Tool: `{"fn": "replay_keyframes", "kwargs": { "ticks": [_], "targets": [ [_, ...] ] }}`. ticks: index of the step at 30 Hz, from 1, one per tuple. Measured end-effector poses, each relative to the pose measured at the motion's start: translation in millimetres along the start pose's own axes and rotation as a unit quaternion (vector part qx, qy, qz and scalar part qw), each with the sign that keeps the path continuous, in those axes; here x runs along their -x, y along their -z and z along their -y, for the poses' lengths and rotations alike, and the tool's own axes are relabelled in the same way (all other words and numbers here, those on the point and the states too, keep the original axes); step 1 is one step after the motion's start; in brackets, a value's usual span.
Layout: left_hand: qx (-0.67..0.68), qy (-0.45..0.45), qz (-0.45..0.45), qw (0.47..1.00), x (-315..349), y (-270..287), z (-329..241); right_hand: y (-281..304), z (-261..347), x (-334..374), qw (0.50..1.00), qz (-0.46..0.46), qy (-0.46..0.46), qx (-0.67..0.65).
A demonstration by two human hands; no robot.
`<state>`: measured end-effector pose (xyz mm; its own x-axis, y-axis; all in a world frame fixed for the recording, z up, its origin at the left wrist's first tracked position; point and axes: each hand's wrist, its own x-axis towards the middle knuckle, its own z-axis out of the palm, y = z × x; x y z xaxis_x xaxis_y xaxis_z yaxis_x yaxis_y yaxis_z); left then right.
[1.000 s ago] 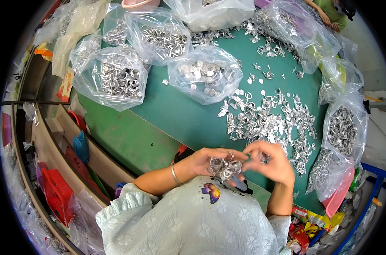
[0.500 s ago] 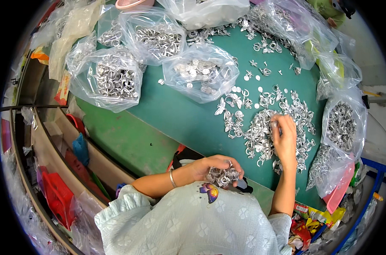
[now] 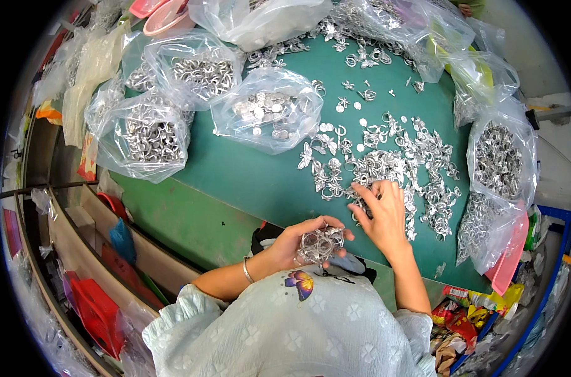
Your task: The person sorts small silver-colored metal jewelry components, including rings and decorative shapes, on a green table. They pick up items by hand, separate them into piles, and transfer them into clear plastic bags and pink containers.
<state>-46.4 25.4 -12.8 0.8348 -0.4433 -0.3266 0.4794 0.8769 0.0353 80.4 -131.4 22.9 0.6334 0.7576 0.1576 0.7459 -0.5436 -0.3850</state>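
Note:
My left hand (image 3: 289, 244) is cupped in front of my body, its fingers curled round a bunch of silver-coloured rings (image 3: 320, 245). Over the near edge of a loose pile of silver metal rings and flower- or insect-shaped pieces (image 3: 433, 163) is my right hand (image 3: 386, 218). Its thumb and fingers are apart, with nothing visible between them, and the fingertips reach the pile. Small round discs (image 3: 360, 148) lie scattered beyond it. A clear bag of silver discs (image 3: 278, 132) stands on the green table (image 3: 235, 188), left of the pile.
Clear bags of rings (image 3: 150, 139) crowd the table's left and far sides. Another bag (image 3: 496, 163) lines the right edge, by a pink tray (image 3: 506, 264). Brown shelving (image 3: 115, 242) with a red basket (image 3: 93, 308) stands at the left; packets (image 3: 461, 320) lie lower right.
My right hand has drawn back leftward and toward me, its fingers spreading from a pinch. The left hand has opened slightly round its rings. The whole view has shifted a little.

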Motion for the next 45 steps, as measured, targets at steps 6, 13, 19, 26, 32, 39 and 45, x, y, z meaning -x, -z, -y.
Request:
{"fn": "replay_keyframes", "kwargs": {
  "ticks": [6,13,19,26,32,39,45],
  "targets": [
    [0.01,-0.023,-0.008,1.0,-4.6,3.6,2.5,15.0,-24.0,-25.5,0.989,-0.132,-0.057,-0.043],
    [0.025,-0.049,-0.011,0.998,-21.3,-11.7,-4.4,-8.6,-35.5,-70.3,0.983,-0.156,-0.084,0.049],
    [0.05,-0.069,-0.053,0.995,-28.9,-41.1,-14.6,33.8,5.9,-14.1,0.952,-0.032,-0.055,-0.299],
    [0.056,-0.038,-0.002,0.998,-47.1,-35.6,-16.1,38.9,18.8,8.2,0.987,-0.027,-0.015,-0.156],
    [0.046,-0.036,0.006,0.998,-51.8,-31.9,-14.6,50.3,2.4,25.0,0.943,-0.131,-0.078,-0.294],
    [-0.087,-0.006,-0.047,0.995,-73.4,-85.8,-17.7,28.8,-33.1,76.6,0.705,-0.189,-0.268,-0.629],
    [-0.156,0.013,-0.025,0.987,-164.8,-142.5,-12.8,24.8,-43.2,96.4,0.607,-0.23,-0.266,-0.713]
  ]
}}
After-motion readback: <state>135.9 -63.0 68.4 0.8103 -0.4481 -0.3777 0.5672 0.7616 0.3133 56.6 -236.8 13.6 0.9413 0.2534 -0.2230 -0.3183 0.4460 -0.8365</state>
